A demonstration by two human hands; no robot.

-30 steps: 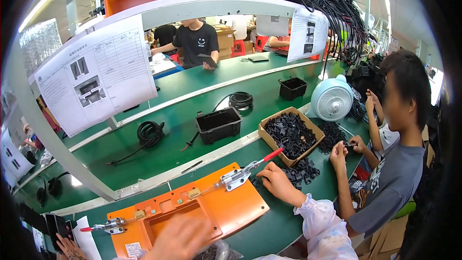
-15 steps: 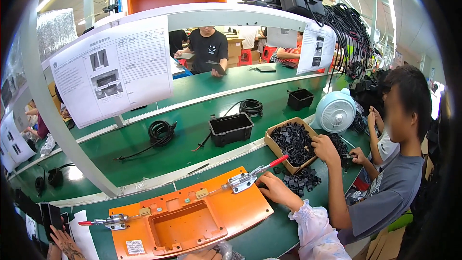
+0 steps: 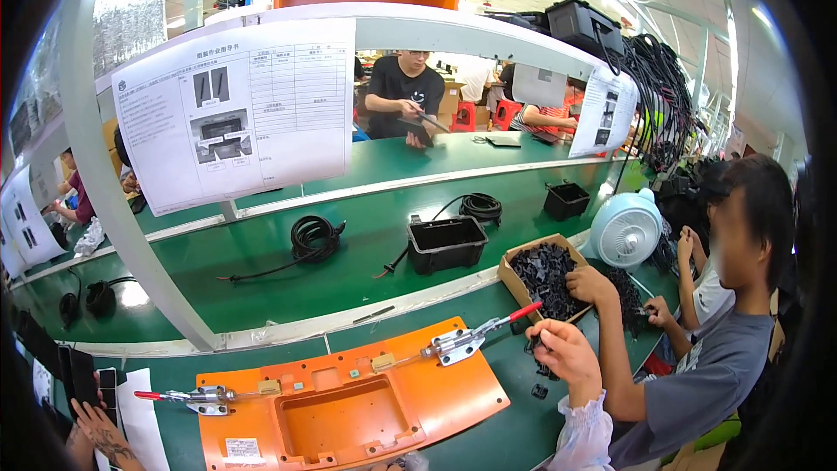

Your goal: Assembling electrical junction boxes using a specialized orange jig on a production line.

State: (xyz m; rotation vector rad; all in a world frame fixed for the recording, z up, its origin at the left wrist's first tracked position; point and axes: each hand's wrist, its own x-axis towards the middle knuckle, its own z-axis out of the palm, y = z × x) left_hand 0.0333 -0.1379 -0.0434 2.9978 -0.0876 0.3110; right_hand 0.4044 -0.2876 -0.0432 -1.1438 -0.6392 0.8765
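Observation:
My right hand (image 3: 567, 351), in a pale ruffled sleeve, is raised beside the right end of an orange fixture plate (image 3: 458, 384). Its fingers are pinched on a small black plastic part (image 3: 533, 343), mostly covered by the fingertips. Close by is the red-handled toggle clamp (image 3: 458, 345) on the plate's right side; a second toggle clamp (image 3: 207, 398) is on the left side. In the plate's middle is a rectangular recess (image 3: 349, 419). My left hand is out of view. At the bottom edge a bit of clear plastic bag (image 3: 412, 460) shows.
A cardboard box (image 3: 513, 275) of small black parts stands at the right, where a co-worker's hand (image 3: 590, 285) reaches in. Behind lie a black case (image 3: 446, 244), coiled cables (image 3: 314, 240) and a blue fan (image 3: 626, 228). Another person's tattooed hand (image 3: 103, 429) is at far left.
My right hand has lifted from the small black parts beside the plate, now pinching one. My left hand has dropped out of view at the bottom. The view has shifted slightly.

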